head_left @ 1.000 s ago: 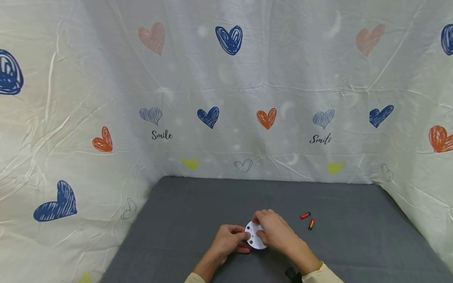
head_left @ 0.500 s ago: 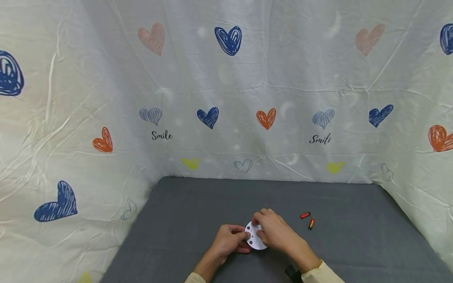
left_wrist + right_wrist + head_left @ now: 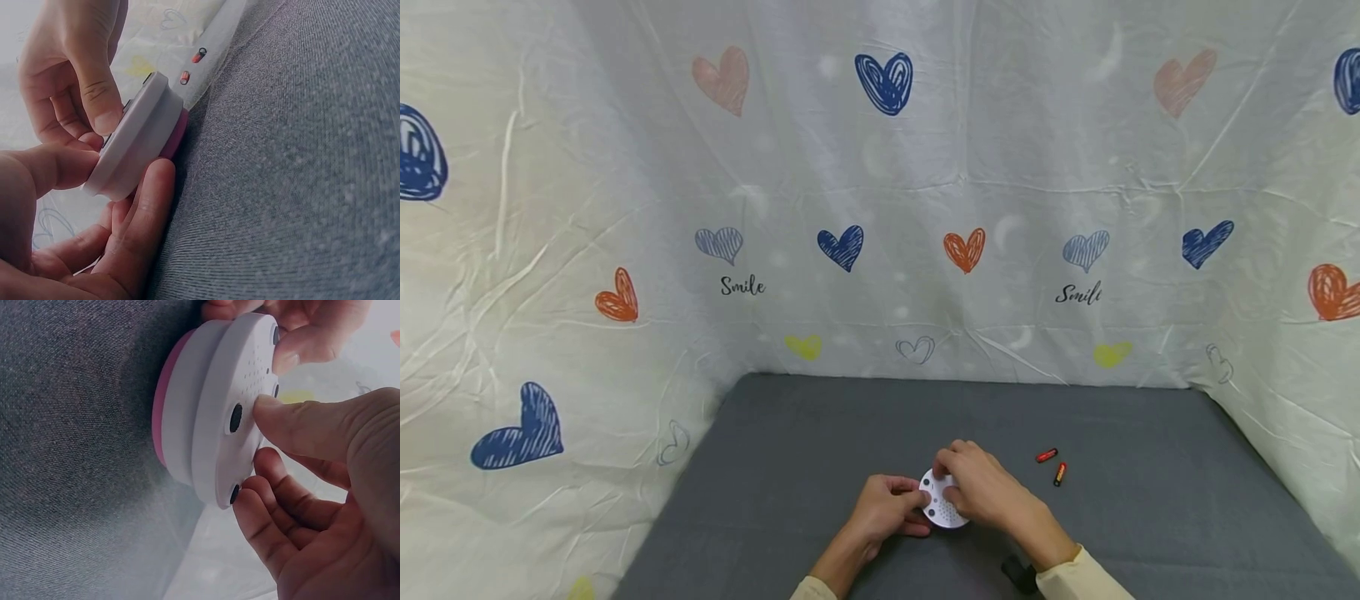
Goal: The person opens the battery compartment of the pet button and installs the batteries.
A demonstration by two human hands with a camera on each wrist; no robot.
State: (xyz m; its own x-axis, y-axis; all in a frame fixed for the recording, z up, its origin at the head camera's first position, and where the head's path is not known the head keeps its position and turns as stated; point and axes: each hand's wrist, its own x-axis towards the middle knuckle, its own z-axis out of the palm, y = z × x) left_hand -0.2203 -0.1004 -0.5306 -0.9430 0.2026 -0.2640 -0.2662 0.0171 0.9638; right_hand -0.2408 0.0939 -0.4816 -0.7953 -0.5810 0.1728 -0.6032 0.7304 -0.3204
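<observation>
A round white device (image 3: pixel 946 510) with a pink band at its base lies on the grey cloth, its flat face up. That face has small perforations and black round pads, seen in the right wrist view. My left hand (image 3: pixel 886 512) grips its left rim, thumb on the face and fingers at the side and below. From the far right my right hand (image 3: pixel 988 492) reaches over it, with the thumb on the perforated face (image 3: pixel 250 381) and curled fingertips near the rim. What lies beneath the right fingers is hidden in the head view.
Two small red-and-black batteries (image 3: pixel 1047 456) lie apart on the grey cloth (image 3: pixel 820 433), right of the hands. A black object (image 3: pixel 1018 575) is beside the right sleeve. A white curtain with printed hearts (image 3: pixel 917 167) surrounds the table at the back and sides.
Both hands keep nearly the same place on the round white device. The right forearm shifts very slightly; the batteries stay where they were.
</observation>
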